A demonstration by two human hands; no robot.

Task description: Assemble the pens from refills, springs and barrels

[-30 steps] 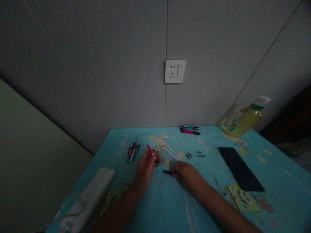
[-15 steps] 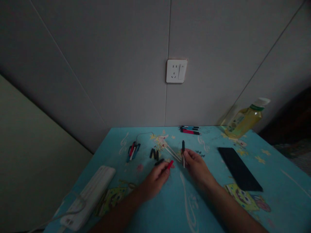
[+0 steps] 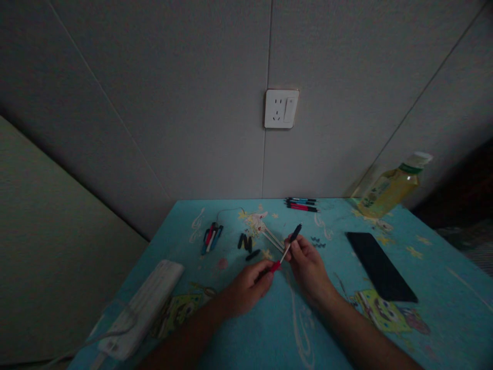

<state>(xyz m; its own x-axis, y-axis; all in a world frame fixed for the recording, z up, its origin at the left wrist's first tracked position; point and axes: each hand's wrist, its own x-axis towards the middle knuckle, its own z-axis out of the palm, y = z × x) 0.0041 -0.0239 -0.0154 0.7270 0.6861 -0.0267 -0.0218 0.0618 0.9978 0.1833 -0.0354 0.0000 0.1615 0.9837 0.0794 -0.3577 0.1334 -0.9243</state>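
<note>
My left hand (image 3: pixel 250 285) is closed on a red pen barrel (image 3: pixel 275 266). In my right hand (image 3: pixel 306 262) is a black pen grip (image 3: pixel 296 233), pinched between thumb and fingers, with a thin white refill (image 3: pixel 285 253) running down from it. The refill's lower end meets the red barrel; how deep it sits inside, I cannot tell. Beyond my hands lie more pale refills (image 3: pixel 272 238). Several short black pen grips (image 3: pixel 245 241) rest left of these, and a single black grip (image 3: pixel 253 255) lies just past my left fingers. Small dark pieces (image 3: pixel 318 242) are right of my right hand.
Pens (image 3: pixel 301 204) lie by the wall. Further left is a cluster of blue, red and white pen parts (image 3: pixel 211 239). A white power strip (image 3: pixel 144 308), a black flat slab (image 3: pixel 381 267) and a bottle of yellow liquid (image 3: pixel 391 190) stand or lie on the blue patterned tablecloth (image 3: pixel 262 334).
The black grip and refill have tilted from upright to a slant. The refill's lower end has come to the red barrel, which my left hand has brought slightly lower and to the right.
</note>
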